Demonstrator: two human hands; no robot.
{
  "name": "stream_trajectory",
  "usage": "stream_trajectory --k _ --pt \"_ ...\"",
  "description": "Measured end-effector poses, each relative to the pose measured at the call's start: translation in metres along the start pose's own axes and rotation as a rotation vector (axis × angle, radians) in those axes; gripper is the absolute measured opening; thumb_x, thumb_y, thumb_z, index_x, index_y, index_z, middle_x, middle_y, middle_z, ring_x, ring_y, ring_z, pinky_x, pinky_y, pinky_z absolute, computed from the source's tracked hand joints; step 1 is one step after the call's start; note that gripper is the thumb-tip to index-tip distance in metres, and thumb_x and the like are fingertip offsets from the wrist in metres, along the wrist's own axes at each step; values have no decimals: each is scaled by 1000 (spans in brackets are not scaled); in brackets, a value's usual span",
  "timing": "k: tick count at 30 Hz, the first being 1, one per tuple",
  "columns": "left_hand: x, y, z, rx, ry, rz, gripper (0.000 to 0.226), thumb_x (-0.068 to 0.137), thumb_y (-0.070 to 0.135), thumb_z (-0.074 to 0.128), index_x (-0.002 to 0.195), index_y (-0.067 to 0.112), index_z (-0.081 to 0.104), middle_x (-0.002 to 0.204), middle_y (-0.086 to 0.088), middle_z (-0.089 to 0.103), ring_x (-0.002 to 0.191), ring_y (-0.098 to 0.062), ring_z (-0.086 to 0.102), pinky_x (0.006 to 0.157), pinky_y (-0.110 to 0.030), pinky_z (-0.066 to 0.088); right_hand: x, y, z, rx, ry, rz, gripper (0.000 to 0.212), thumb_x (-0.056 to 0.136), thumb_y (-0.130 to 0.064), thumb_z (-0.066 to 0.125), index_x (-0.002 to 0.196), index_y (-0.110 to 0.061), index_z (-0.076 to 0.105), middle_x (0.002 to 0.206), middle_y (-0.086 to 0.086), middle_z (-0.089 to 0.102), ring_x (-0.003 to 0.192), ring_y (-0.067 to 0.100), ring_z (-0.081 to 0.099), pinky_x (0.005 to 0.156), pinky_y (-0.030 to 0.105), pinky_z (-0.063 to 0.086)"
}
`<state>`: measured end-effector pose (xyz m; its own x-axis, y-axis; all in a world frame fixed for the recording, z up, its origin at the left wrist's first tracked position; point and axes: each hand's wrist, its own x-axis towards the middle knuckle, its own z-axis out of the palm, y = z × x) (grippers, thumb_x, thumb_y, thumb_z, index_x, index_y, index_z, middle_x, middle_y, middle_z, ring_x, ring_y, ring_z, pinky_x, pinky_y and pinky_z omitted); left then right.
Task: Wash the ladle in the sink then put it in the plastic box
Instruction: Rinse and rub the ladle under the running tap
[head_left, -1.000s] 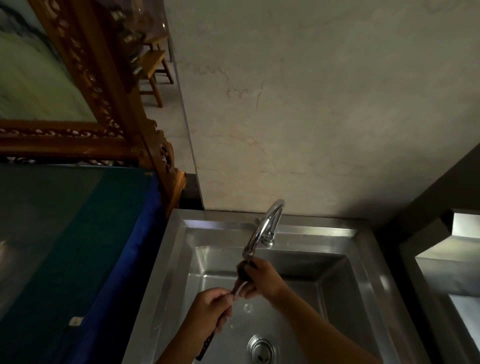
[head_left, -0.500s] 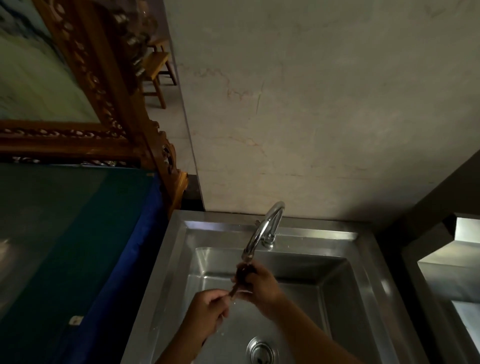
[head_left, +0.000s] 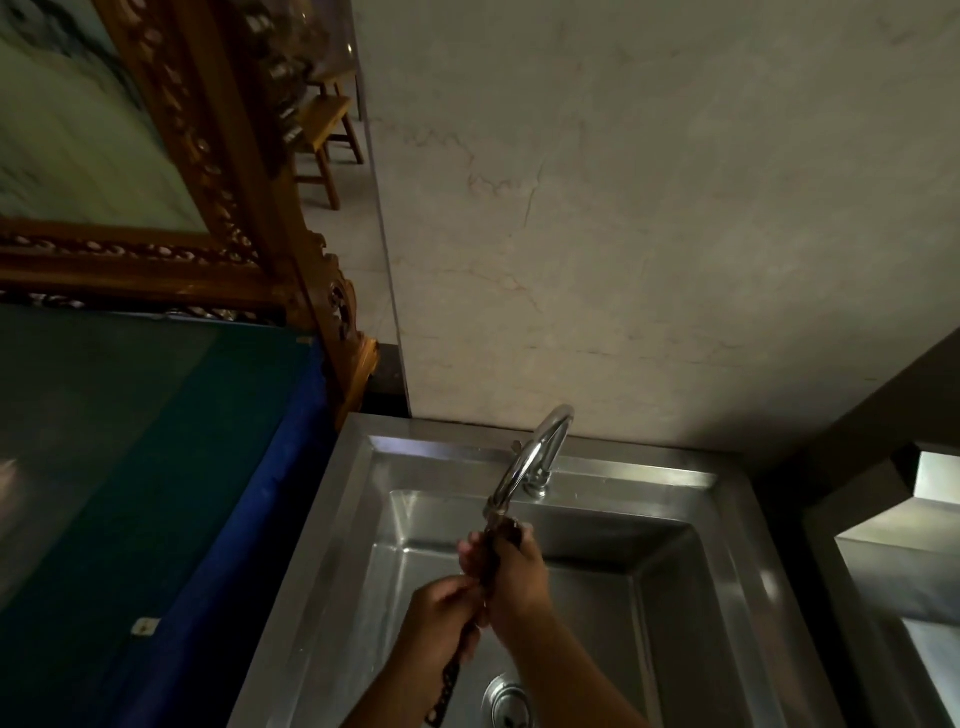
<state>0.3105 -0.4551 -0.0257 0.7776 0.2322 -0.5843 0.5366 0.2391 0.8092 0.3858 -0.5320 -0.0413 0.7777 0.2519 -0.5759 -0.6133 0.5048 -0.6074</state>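
Note:
I hold a dark ladle (head_left: 448, 680) over the steel sink (head_left: 343, 519), its bowl end up under the spout of the curved tap (head_left: 530, 457). My left hand (head_left: 441, 623) grips the handle, whose perforated end sticks out below my wrist. My right hand (head_left: 514, 571) wraps around the ladle's upper part and hides most of the bowl. The plastic box is not in view.
The sink drain (head_left: 509, 706) lies below my hands. A green and blue cloth-covered surface (head_left: 130, 493) borders the sink on the left, with a carved wooden frame (head_left: 249, 208) behind it. A marbled wall (head_left: 649, 234) rises behind the tap. Another steel unit (head_left: 904, 571) stands at right.
My right hand has slid up along the ladle toward the spout, and the ladle now stands steeper. My left hand stays on the handle.

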Motion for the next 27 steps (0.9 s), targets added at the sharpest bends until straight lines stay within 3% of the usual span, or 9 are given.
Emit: stream_trajectory --k 3,6,10,13,17,22,24,27 --pt "-5 -6 -2 -8 4 7 21 92 9 59 90 -10 68 60 -13 58 37 -16 42 36 -20 27 -1 -6 -7 -262 -29 -1 18 97 4 35 106 -1 51 68 13 65 58 27 65 53 34 50" --pt "-1 0 -19 70 -57 39 16 92 6 57 92 -1 71 59 -10 58 34 -12 41 34 -18 28 -5 -32 -11 -617 -174 26 23 96 5 36 111 1 53 76 14 65 61 25 66 55 37 55" --pt "9 16 -44 214 -153 84 19 91 5 58 81 11 73 57 -6 61 37 -9 42 36 -18 29 -5 -65 -6 -964 -330 81 24 99 4 36 114 0 54 82 18 63 63 21 62 57 29 53" --pt "14 23 -50 230 -178 123 19 90 8 59 80 15 74 59 -4 62 40 -9 43 37 -19 30 -6 -71 0 -960 -339 36 24 99 1 37 116 2 54 82 14 65 65 20 64 58 27 53" --pt "14 15 -34 74 -140 72 15 90 7 59 85 6 73 59 -6 61 38 -11 42 37 -19 28 -6 -39 -2 -594 -122 -33 24 98 0 35 109 -1 57 76 16 63 66 27 63 60 36 54" --pt "5 -5 -12 -80 -80 18 15 92 3 56 84 -5 67 58 -9 60 38 -14 41 36 -19 26 -5 -5 -11 -306 29 0 18 97 2 40 105 -3 55 69 13 64 59 27 64 52 32 49" --pt "2 -11 -9 -84 -48 12 17 92 5 57 87 -8 67 59 -10 60 39 -15 42 36 -21 28 -4 -5 -9 -388 4 11 17 97 1 42 104 -3 56 70 12 67 62 27 65 54 33 48" --pt "3 -12 -13 -95 -31 10 15 90 6 61 88 -5 71 61 -12 60 40 -16 42 36 -20 28 3 -23 -6 -721 -55 -58 14 96 1 48 102 -4 60 81 13 70 73 27 70 63 34 57"
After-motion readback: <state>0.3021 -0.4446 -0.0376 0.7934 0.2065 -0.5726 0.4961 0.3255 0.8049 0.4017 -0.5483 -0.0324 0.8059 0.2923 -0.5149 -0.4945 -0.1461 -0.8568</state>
